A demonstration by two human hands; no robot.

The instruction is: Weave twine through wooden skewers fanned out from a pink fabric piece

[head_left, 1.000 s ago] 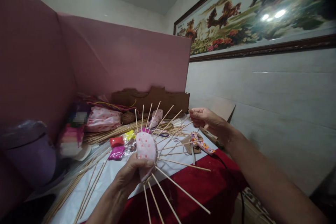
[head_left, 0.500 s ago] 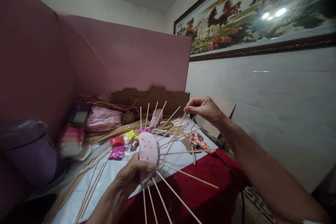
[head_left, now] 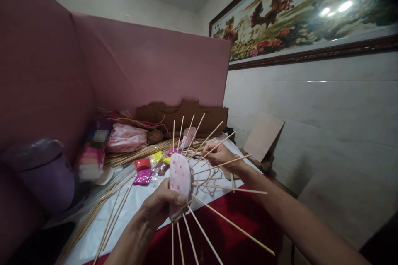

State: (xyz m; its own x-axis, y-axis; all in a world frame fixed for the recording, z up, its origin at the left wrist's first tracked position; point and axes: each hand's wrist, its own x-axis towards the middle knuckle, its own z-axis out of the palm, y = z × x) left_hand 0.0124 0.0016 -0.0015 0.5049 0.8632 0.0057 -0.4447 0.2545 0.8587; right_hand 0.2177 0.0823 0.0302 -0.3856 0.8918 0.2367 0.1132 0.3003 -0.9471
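My left hand [head_left: 161, 201] grips a rounded base covered in white cloth with pink dots [head_left: 180, 174], thumb on its front face. Several thin wooden sticks [head_left: 230, 188] fan out from the base's edge. Behind the upper right sticks, my right hand [head_left: 217, 154] is closed in a pinch on a thin brown cord, partly hidden by the sticks. Loops of this cord [head_left: 213, 180] hang below the right hand, over the white sheet.
Bundled sticks [head_left: 124, 159] and small coloured packets [head_left: 143, 177] lie on the white sheet [head_left: 124, 223] to the left. Behind are a dotted cloth bundle [head_left: 127, 137], a brown yarn ball [head_left: 154, 136] and torn cardboard [head_left: 183, 114]. Red cloth [head_left: 248, 223] covers the near side.
My right hand has come down and leftward from beyond the stick tips to behind the sticks. The left hand still holds the base, and the view has shifted slightly.
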